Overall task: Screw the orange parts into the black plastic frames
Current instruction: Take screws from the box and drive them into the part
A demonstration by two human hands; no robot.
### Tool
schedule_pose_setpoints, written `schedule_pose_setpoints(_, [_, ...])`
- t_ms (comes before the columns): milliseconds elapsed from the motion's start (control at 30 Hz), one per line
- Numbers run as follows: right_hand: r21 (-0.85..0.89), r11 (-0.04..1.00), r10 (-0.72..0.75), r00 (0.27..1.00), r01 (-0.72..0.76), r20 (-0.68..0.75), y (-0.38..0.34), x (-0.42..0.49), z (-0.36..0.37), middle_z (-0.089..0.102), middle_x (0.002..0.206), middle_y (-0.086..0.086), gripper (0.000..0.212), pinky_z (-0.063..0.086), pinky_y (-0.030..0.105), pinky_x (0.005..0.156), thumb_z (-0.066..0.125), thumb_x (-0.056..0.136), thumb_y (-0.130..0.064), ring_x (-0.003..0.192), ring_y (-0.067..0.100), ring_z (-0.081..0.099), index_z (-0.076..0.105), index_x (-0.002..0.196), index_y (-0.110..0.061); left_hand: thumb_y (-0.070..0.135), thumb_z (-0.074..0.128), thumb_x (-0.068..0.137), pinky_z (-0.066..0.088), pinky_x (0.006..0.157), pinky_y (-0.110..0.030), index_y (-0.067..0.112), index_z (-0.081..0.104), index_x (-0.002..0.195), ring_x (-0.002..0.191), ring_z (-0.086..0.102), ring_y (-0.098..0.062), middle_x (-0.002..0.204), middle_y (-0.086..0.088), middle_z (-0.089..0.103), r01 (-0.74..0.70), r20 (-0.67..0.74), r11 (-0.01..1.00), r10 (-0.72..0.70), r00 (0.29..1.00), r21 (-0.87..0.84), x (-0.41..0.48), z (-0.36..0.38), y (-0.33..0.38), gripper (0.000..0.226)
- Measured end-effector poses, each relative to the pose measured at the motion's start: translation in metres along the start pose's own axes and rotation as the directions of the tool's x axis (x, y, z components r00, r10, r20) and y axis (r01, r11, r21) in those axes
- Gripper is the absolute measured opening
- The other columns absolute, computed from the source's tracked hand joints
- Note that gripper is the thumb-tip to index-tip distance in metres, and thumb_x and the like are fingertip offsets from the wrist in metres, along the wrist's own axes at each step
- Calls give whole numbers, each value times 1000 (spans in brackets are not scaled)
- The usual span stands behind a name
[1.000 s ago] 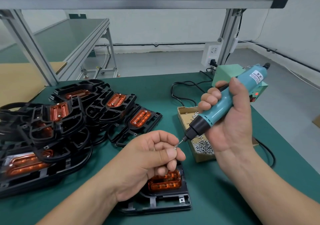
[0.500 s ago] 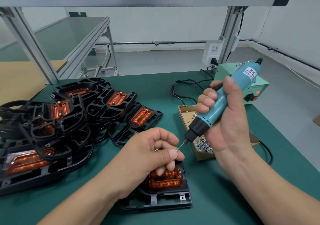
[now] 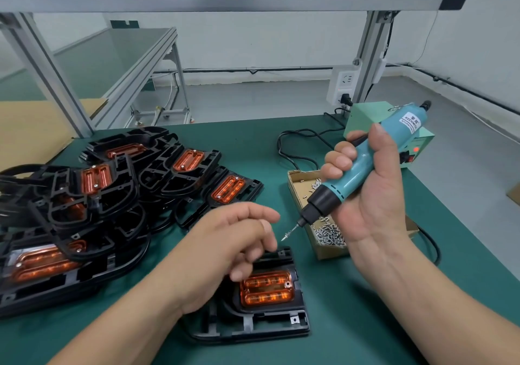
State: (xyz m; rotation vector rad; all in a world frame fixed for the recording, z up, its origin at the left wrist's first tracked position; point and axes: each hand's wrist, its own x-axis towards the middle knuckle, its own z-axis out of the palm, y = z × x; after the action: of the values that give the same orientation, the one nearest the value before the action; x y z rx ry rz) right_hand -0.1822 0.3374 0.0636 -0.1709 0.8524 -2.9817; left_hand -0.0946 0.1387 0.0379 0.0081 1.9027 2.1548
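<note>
Green bench (image 3: 337, 294), right hand (image 3: 374, 204) around screwdriver (image 3: 340, 188)

Left hand (image 3: 228, 249) hovers, fingers relaxed; right hand (image 3: 374, 204) grips the screwdriver (image 3: 405, 124).

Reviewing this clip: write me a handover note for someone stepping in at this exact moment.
Left hand: holds nothing, fingers loosely curled over the black frame lying on the green mat.
Right hand: grips the teal electric screwdriver, tilted, with a screw on its bit, above the frame and clear of it.
Orange part: sits in the frame; the hole at its right end looks empty.
Screw box: beside the right hand.
Pile of frames: with orange parts, to the left.
Done: screw loaded on the bit.
Left: drive it into the orange part, then check for other holes.
</note>
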Motion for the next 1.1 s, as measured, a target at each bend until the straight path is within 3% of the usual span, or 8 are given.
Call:
schedule_pose_setpoints(33, [-8,1000,-2,1000,2,5,-1,0,-1,49,73,-4,23,47,21,53,63,105,-35,59,8,48,60,94,-16,24,68,87,34,44,-19,25,79,106,59,43,-11,80,-5,68,-27,-48,998,29,998,50,0,-5,3,22])
schedule_pose_setpoints(100, [-49,999,-2,1000,3,24,-1,1,-3,48,73,-3,22,46,22,52,63,104,-34,57,8,48,61,93,-16,36,71,87,39,49,-17,32,79,101,54,44,-4,68,9,59,-81,-160,937,142,977,340,1,-16,5,17])
schedule_pose_setpoints(200, [-107,994,25,997,-17,75,1,1,-5,47,71,-3,21,45,22,50,61,105,-32,55,9,47,62,93,-16,52,76,86,45,63,-28,44,75,100,54,46,1,58,17,49,-28,-163,701,205,965,713,-4,-24,4,16])
schedule_pose_setpoints(267, [-146,988,59,992,-42,113,3,1,-5,47,69,-3,21,45,22,48,59,106,-32,53,8,47,62,92,-17,70,68,79,49,68,-27,52,69,113,69,57,8,73,28,61,18,-114,518,154,981,855,-8,-19,3,38])
schedule_pose_setpoints(333, [-186,980,93,985,-65,144,5,1,-6,46,68,-3,20,44,22,47,58,105,-31,52,8,47,62,92,-17,79,60,77,53,83,-27,53,63,126,100,62,7,106,32,67,11,-60,284,164,985,959,-10,-11,1,56])
schedule_pose_setpoints(433, [-231,969,128,975,-84,180,8,1,-8,46,67,-2,18,42,22,45,57,104,-29,50,9,45,61,93,-16,82,59,78,51,79,-27,51,62,128,99,62,-1,105,24,63,-12,-12,107,221,975,994,-10,-2,-1,59])
schedule_pose_setpoints(933, [-352,924,268,912,-151,312,22,-8,-10,47,66,3,18,41,25,42,67,94,-30,46,13,46,59,92,-14,81,62,80,38,68,-29,42,65,123,96,61,-4,103,21,62,30,-39,47,200,979,998,-7,3,-4,57])
schedule_pose_setpoints(1100, [-373,918,266,907,-135,326,21,-12,-7,45,65,4,19,40,25,43,66,92,-30,45,14,45,58,92,-13,82,60,81,43,70,-30,43,63,126,100,63,-4,109,20,64,25,-33,42,204,979,999,-8,3,-5,59])
